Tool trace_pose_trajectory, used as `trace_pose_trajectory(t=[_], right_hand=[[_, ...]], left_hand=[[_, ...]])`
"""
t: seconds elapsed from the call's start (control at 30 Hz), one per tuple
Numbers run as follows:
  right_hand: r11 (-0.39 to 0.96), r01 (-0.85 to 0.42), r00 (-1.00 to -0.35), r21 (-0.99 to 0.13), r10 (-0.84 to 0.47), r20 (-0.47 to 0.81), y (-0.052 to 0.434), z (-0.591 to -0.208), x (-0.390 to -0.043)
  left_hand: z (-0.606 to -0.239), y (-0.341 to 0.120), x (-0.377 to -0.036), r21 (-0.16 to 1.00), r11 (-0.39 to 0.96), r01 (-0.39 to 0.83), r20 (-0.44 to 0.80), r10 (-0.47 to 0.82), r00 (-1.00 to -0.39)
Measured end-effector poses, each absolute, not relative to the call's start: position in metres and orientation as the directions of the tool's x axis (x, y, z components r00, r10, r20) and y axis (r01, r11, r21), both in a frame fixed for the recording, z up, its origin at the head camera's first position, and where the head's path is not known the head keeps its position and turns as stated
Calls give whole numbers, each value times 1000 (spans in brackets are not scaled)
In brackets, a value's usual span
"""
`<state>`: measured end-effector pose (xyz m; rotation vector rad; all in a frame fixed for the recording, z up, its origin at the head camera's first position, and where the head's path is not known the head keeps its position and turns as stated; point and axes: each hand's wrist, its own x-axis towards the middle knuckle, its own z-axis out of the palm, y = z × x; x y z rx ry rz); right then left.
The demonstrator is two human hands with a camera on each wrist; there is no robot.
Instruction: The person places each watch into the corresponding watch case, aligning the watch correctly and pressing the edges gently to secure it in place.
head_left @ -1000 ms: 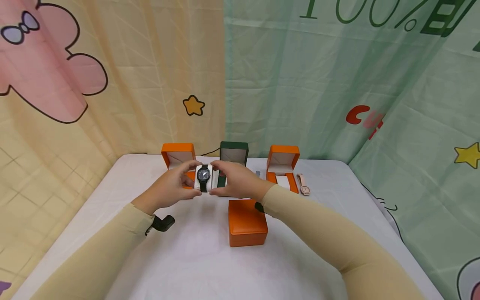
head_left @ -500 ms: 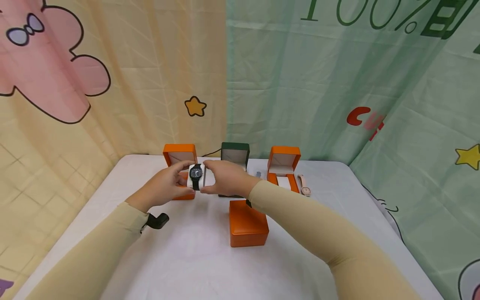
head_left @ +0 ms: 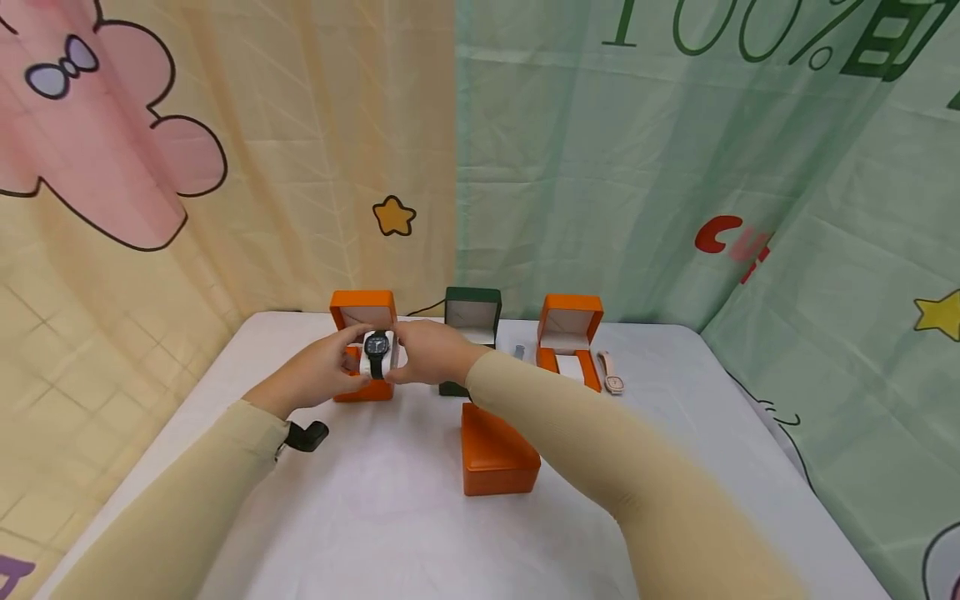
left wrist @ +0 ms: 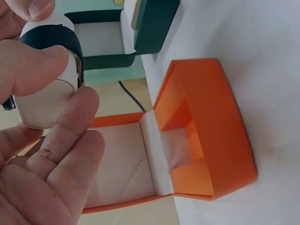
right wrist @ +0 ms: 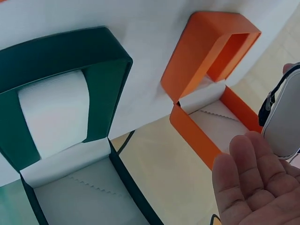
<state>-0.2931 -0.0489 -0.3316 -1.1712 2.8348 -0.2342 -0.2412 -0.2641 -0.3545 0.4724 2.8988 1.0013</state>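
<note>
A black-strapped wristwatch [head_left: 377,344] wrapped round a white cushion [left wrist: 47,103] is held upright between both hands, dial facing the head camera. My left hand [head_left: 318,372] grips the cushion from the left with thumb and fingers. From the right, my right hand [head_left: 433,352] pinches its other side between thumb and forefinger; its remaining fingers [right wrist: 248,168] extend fairly straight in the right wrist view. Just behind and below the watch stands an orange watch box [left wrist: 215,126], lid up, its square recess showing. The hands partly hide this box in the head view.
A green watch box [head_left: 472,306] with a white cushion stands open beside it. Farther right are another open orange box [head_left: 570,317] and a pink watch [head_left: 611,375]. A closed orange box [head_left: 498,454] sits in front, under my right forearm. Curtains hang behind the table.
Both hands have carried the watch on its cushion leftward, from near the green box to in front of the left orange box. The boxes stay where they were.
</note>
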Motion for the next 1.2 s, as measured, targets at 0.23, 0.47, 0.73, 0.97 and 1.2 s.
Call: trace_pose_trajectory(t=[0.23,0.47,0.73,0.97,1.2], right_hand=[[730,-663,-733,-164,-678,-53,-69,-341,-310],[732,-638,-742,-238,-667,-65,-84,-348,-318],[762,-601,-772,-241,-632,-71,-98,-365,-327],[756,-622,-759,-202,-646,-80,-105,-376,-329],[757,-636,-757,-152,-650,-70,-110,-388,-330]], left_hand=[[-360,-275,-256,585,791,181,-35,248,-968],[-365,-284,-269,572,808,143,-84,231,-969],[-375,-288,-277,549,833,63,-161,180,-970],[-389,-291,-283,481,871,102,-147,195,-970],[-396,-294,-286,457,884,94,-155,183,-971]])
